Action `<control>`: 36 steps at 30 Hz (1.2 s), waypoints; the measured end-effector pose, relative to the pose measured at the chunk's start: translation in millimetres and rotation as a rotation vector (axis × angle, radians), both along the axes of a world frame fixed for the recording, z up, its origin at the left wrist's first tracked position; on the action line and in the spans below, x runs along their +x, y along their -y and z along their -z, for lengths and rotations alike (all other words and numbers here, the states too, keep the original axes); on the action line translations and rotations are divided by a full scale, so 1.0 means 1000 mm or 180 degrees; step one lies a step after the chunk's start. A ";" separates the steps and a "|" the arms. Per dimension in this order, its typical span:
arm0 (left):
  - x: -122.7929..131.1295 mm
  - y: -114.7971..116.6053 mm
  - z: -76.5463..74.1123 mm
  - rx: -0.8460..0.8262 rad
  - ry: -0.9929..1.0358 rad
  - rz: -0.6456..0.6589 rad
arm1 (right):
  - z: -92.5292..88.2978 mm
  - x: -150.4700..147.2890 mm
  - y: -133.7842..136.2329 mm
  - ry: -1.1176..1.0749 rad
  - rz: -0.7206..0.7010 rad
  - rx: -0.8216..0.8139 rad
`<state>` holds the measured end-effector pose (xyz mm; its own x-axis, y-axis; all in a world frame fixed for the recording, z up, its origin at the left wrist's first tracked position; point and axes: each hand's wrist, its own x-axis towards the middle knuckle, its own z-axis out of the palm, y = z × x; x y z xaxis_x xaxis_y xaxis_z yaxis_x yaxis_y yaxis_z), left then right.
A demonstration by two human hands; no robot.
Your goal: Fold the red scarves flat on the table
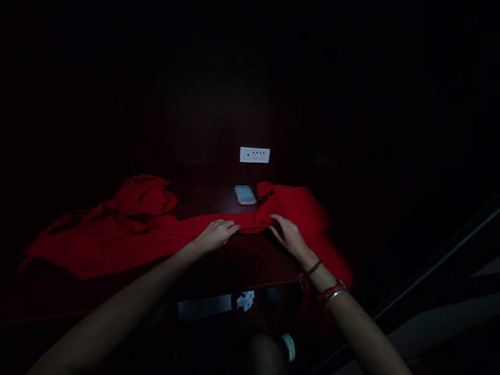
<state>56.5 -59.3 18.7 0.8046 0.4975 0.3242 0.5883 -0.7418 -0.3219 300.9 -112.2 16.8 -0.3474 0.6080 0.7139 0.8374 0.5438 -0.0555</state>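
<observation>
A long red cloth (128, 234) stretches across the dark table, bunched up at its far left and spread wide at the right. Its middle narrows into a gathered strip between my two hands. My left hand (216, 234) grips the near edge of that strip, fingers curled over the fabric. Close by on the right, my right hand (287, 234) pinches the same strip, its fingertips partly hidden in the folds. The right part of the cloth hangs over the table's near edge. Dim light hides what kind of garment or textile it is.
A phone-like object (246, 195) with a blurred screen lies behind the cloth. Above it, a white power socket (254, 154) is set in the dark wall. Below the table edge are a pale flat item (205, 307) and a crumpled white thing (246, 300).
</observation>
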 end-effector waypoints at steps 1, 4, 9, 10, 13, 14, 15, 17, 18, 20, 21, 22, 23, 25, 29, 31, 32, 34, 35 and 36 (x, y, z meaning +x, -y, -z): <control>-0.004 -0.002 -0.002 0.0004 -0.0008 -0.0062 | 0.000 0.001 0.000 0.0131 0.0040 -0.0084; -0.014 -0.008 -0.007 0.0034 -0.0080 -0.0162 | -0.003 0.002 0.001 0.0612 0.0216 -0.0324; -0.016 -0.008 -0.007 0.0092 -0.0147 -0.0152 | -0.005 0.003 0.002 0.0826 0.0440 -0.0334; -0.014 -0.006 -0.006 0.0130 -0.0132 -0.0095 | -0.005 0.003 0.002 0.0812 0.0477 -0.0329; -0.006 -0.001 -0.002 0.0256 -0.0156 0.0133 | -0.005 0.003 0.003 0.0856 0.0588 -0.0384; -0.003 0.001 -0.001 0.0275 -0.0202 0.0191 | -0.005 0.003 0.003 0.0887 0.0626 -0.0415; -0.002 0.001 -0.001 0.0276 -0.0251 0.0229 | -0.006 0.004 0.004 0.0911 0.0663 -0.0446; -0.002 0.001 -0.001 0.0231 -0.0264 0.0222 | -0.007 0.005 0.005 0.0898 0.0729 -0.0484; -0.002 0.001 -0.001 0.0187 -0.0221 0.0196 | -0.007 0.005 0.005 0.0874 0.0748 -0.0500; -0.005 0.000 -0.002 0.0076 -0.0096 0.0160 | -0.007 0.006 0.005 0.0810 0.0755 -0.0510; -0.006 -0.001 -0.002 0.0027 -0.0047 0.0160 | -0.007 0.007 0.004 0.0770 0.0739 -0.0505; -0.006 -0.001 -0.003 -0.0011 -0.0017 0.0171 | -0.007 0.008 0.004 0.0723 0.0713 -0.0492; -0.007 -0.001 -0.003 -0.0035 -0.0009 0.0194 | -0.007 0.008 0.004 0.0675 0.0677 -0.0477; -0.007 -0.001 -0.003 -0.0050 -0.0011 0.0230 | -0.007 0.010 0.003 0.0577 0.0581 -0.0454; -0.007 -0.002 -0.001 0.0012 0.0012 0.0283 | -0.006 0.015 0.006 0.0416 0.0406 -0.0403; -0.008 -0.004 -0.001 0.0036 -0.0001 0.0329 | -0.006 0.018 0.008 0.0357 0.0392 -0.0358; -0.008 -0.004 -0.001 0.0037 -0.0015 0.0353 | -0.006 0.019 0.009 0.0333 0.0389 -0.0340; -0.008 -0.003 -0.002 0.0034 -0.0035 0.0399 | -0.006 0.021 0.009 0.0254 0.0342 -0.0334; -0.008 -0.003 -0.002 0.0037 -0.0043 0.0422 | -0.007 0.023 0.009 0.0190 0.0299 -0.0344; -0.007 -0.002 -0.003 0.0047 -0.0046 0.0445 | -0.007 0.024 0.010 0.0114 0.0254 -0.0360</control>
